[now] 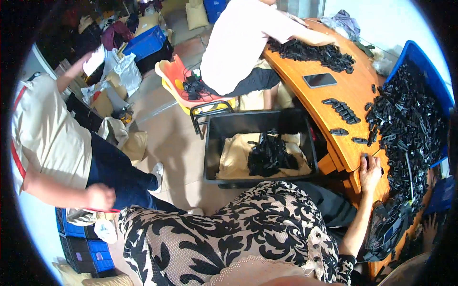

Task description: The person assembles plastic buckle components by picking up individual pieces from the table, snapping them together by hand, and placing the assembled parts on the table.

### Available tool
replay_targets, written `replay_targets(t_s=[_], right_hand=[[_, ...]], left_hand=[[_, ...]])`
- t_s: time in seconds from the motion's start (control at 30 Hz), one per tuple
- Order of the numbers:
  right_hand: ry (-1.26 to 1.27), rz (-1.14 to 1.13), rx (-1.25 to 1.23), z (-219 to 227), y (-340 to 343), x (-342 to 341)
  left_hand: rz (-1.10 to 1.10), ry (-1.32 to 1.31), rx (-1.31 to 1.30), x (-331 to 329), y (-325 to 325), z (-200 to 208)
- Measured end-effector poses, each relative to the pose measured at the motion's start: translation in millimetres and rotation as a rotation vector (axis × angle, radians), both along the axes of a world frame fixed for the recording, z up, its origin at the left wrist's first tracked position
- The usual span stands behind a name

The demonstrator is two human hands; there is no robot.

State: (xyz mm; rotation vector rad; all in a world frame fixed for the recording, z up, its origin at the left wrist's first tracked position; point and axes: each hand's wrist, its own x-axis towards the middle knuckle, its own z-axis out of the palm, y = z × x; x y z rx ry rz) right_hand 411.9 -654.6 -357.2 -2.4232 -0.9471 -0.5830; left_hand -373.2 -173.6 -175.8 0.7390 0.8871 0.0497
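Note:
My right hand (370, 173) comes in from the lower right and rests on the orange wooden table (350, 148). Its fingers are bent around a small black plastic part (366, 156), mostly covered by them. A large heap of similar black parts (405, 128) lies just right of the hand, spilling from a tilted blue bin (409, 52). Beyond my fingers, several parts are laid out in a short row (344, 112), with a few single ones nearby. My left hand does not show. Another hand (429, 231) is spread in shadow at the right edge; I cannot trace its arm.
A black tub (210, 157) with cardboard and black pieces stands left of the table. A phone (320, 80) lies on the tabletop. A seated person (234, 47) reaches over a far pile (310, 53); another person (52, 128) stands at left. A dark bag (389, 231) sits by my forearm.

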Motion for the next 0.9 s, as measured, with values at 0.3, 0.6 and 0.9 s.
replay_targets(t_s=[0.3, 0.6, 0.9], right_hand=[[-0.015, -0.010, 0.019, 2, 7, 1], [0.040, -0.013, 0.002, 6, 2, -3], [0.020, 0.012, 0.034, 0, 2, 1]], left_hand=[[-0.407, -0.042, 0.469, 84, 6, -45], [-0.782, -0.081, 0.904, 193, -28, -113], [-1.163, -0.103, 1.293, 330, -78, -178]])
